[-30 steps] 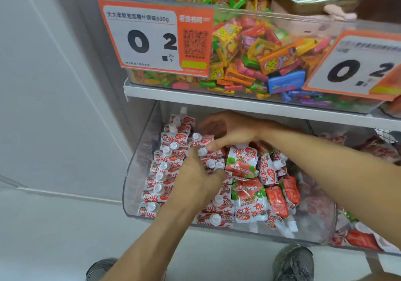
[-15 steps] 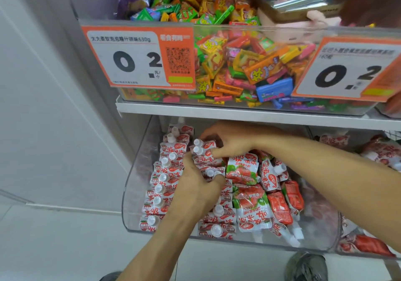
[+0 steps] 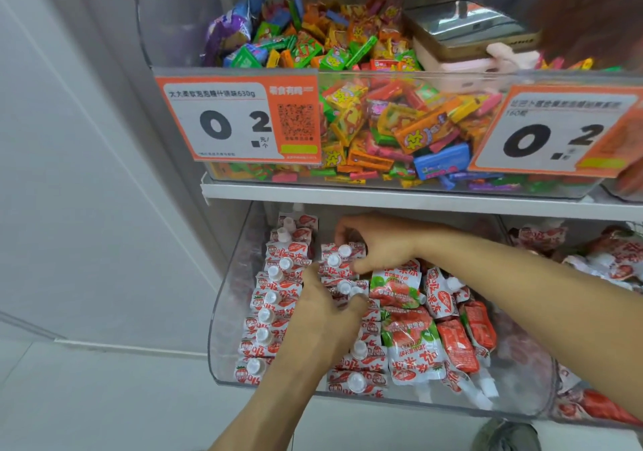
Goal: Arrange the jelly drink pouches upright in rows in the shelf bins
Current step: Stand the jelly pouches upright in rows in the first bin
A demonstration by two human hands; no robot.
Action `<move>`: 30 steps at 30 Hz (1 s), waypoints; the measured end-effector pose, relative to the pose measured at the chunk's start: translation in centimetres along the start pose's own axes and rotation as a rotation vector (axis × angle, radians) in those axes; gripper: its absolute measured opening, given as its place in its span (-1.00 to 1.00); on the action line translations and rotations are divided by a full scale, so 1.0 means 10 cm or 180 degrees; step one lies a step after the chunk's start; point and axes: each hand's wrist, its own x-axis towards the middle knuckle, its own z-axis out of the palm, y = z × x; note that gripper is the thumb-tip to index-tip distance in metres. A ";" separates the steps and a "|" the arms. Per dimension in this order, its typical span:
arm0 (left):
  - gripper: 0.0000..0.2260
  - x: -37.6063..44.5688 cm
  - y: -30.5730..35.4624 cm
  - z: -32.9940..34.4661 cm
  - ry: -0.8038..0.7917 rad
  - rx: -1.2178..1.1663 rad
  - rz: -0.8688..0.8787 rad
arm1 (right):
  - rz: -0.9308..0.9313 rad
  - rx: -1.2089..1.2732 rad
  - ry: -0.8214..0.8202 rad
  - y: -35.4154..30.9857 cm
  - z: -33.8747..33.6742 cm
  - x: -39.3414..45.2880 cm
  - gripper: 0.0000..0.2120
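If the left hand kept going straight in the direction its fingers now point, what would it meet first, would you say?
Most likely the upright pouches of the second row, just ahead of the left hand. The right hand grips those same pouches from behind. Depth is hard to judge.

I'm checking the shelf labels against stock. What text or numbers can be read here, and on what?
"0 2", with "630g" closing a blurred Chinese line: left price tag on the candy bin.
"0.2", over a small "160": right price tag.
QR code on the left price tag: not scannable.
Large red Chinese characters on the jelly drink pouches: too distorted to quote.
Candy wrappers: print too small.
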 end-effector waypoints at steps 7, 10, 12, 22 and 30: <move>-0.36 0.01 0.01 0.02 0.0019 -0.0009 -0.0082 | 0.0249 -0.0255 -0.0225 -0.03 -0.02 0.01 -0.27; -0.20 0.04 -0.01 0.04 0.0008 0.0050 -0.0155 | 0.0301 -0.0221 -0.0436 -0.08 -0.11 0.03 -0.32; -0.15 0.03 0.02 0.05 -0.0080 0.0055 -0.0164 | 0.0323 -0.0267 -0.0580 -0.11 -0.16 0.02 -0.39; -0.25 0.07 0.03 0.01 -0.0349 0.0026 -0.0074 | 0.0615 0.0044 -0.0893 -0.14 -0.19 -0.01 -0.54; 0.01 0.16 0.09 -0.02 -0.0454 -0.0183 0.0021 | 0.0527 0.0374 -0.0663 -0.12 -0.22 -0.28 -0.50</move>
